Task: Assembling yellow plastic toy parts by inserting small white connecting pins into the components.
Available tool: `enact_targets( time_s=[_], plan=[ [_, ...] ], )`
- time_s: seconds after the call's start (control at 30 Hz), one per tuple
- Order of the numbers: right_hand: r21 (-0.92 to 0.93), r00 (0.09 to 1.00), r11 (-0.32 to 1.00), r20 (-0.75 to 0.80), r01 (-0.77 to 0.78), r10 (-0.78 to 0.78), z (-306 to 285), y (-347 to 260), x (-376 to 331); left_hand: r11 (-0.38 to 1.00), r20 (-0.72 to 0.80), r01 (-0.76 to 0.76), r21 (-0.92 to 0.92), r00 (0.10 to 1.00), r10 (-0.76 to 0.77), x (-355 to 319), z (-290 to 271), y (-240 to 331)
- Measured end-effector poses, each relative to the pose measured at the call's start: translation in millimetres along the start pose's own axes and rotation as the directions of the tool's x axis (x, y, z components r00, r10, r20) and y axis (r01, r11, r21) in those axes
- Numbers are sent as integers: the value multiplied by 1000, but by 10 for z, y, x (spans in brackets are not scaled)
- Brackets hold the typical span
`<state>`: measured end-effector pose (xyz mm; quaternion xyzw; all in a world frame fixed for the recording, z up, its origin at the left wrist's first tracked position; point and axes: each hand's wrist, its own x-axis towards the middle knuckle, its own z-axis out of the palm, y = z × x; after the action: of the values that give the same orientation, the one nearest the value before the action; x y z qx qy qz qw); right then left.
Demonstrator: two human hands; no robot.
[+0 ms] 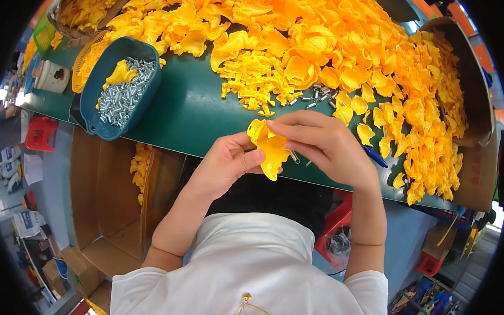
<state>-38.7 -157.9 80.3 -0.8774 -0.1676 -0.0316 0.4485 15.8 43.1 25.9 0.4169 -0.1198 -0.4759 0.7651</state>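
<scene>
Holding a yellow plastic part [268, 148] between both hands, the person worked just over the near edge of the green counter [198, 108]. Left hand [225, 165] was curled around the part's lower left side, thumb pressed on its face. Right hand [324, 143] came over from the right, fingers bent down, pinching the part's upper edge; a small metal screw [293, 156] showed under those fingers, just beside the part, though whether they gripped it could not be told. Part's long axis ran from upper left to lower right, its wider curved end pointing down toward the person, its narrower end pointing up toward the counter.

Below the counter on the left stood an open cardboard box [103, 202] with a few yellow pieces inside. A red stool [339, 216] showed under the right forearm.

A blue pen [375, 157] lay on the counter to the right of the right hand. Beyond the hands, loose screws [318, 95] lay scattered at the foot of a large heap of yellow parts [322, 43] covering most of the far counter. A blue tray [124, 89] of screws stood well to the left, one yellow piece resting on them. A cardboard box [471, 82] stood at the right end, and another tray of yellow parts [85, 7] lay at the far left.
</scene>
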Motion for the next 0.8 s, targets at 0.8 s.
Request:
enact_targets(
  time_s=[0.8],
  plan=[
    [78, 992, 995, 110, 59, -67, -11, -56, -283, 933, 450, 360, 7, 832, -324, 63, -217, -232]
  ],
)
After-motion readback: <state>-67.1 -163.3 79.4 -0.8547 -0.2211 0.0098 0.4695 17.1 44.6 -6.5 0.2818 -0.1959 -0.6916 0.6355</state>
